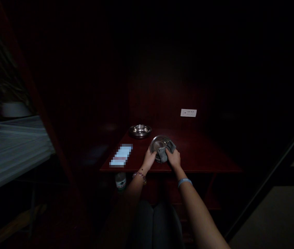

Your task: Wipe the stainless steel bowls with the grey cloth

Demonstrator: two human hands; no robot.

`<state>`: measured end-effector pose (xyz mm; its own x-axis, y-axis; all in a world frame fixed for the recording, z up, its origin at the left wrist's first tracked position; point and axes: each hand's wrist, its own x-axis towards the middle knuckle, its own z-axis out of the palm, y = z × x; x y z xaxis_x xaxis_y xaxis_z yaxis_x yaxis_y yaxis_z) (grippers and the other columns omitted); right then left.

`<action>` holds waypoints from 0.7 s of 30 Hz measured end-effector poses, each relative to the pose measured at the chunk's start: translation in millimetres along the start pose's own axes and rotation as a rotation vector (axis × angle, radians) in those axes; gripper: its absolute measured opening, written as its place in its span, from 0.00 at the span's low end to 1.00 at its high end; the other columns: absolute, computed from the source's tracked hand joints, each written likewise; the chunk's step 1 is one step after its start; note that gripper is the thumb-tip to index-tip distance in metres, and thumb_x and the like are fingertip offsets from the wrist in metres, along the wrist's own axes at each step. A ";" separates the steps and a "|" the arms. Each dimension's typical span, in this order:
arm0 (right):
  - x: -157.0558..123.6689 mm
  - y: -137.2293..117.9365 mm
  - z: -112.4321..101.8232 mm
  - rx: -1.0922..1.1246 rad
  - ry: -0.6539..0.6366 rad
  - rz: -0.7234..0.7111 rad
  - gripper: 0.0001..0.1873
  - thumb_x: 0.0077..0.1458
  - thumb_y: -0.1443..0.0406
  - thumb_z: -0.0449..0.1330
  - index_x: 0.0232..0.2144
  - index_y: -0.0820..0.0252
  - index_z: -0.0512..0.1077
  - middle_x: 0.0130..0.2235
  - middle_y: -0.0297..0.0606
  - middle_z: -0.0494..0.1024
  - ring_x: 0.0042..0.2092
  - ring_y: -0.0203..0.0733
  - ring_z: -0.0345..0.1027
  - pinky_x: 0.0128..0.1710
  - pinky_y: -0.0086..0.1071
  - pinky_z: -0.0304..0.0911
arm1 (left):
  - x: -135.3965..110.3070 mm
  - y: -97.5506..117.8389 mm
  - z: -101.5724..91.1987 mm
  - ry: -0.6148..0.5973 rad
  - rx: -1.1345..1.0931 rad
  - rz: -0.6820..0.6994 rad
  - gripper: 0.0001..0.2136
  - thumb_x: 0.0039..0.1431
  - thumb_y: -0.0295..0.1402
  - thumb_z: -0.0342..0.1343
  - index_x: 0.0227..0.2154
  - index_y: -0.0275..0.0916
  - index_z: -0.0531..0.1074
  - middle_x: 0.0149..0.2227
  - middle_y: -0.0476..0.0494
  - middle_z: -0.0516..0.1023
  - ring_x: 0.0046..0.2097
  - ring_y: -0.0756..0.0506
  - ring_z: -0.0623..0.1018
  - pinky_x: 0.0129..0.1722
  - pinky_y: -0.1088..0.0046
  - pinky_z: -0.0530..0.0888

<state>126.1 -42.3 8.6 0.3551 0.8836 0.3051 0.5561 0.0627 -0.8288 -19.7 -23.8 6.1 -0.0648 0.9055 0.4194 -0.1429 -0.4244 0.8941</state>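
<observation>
My left hand (149, 159) grips the near left rim of a tilted stainless steel bowl (157, 142). My right hand (173, 158) presses a grey cloth (165, 152) against the bowl's near side, and the cloth covers part of the inside. Both hands are at the front edge of a dark red table (188, 152). A second stainless steel bowl (140, 130) rests on the table farther back, apart from my hands. To the left of my left hand lies a flat, pale blue item (121, 155), pixelated so that I cannot tell what it is.
A white wall socket strip (188, 112) is mounted on the wall behind the table. A plastic bottle (120, 181) stands below the table's front edge. Translucent plastic bins (12, 152) are stacked at the far left. The room is dim.
</observation>
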 end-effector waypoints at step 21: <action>1.6 1.3 1.2 -0.004 -0.003 -0.004 0.22 0.54 0.54 0.57 0.50 0.56 0.72 0.45 0.41 0.78 0.47 0.46 0.72 0.47 0.34 0.66 | 2.4 -5.7 -1.0 -0.006 -0.010 0.007 0.26 0.48 0.23 0.55 0.54 0.38 0.65 0.55 0.41 0.71 0.57 0.42 0.70 0.62 0.61 0.59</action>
<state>126.5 -40.2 7.5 0.3506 0.8848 0.3069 0.5607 0.0642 -0.8255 -20.0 -19.2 1.9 -0.0600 0.9026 0.4262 -0.1528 -0.4303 0.8897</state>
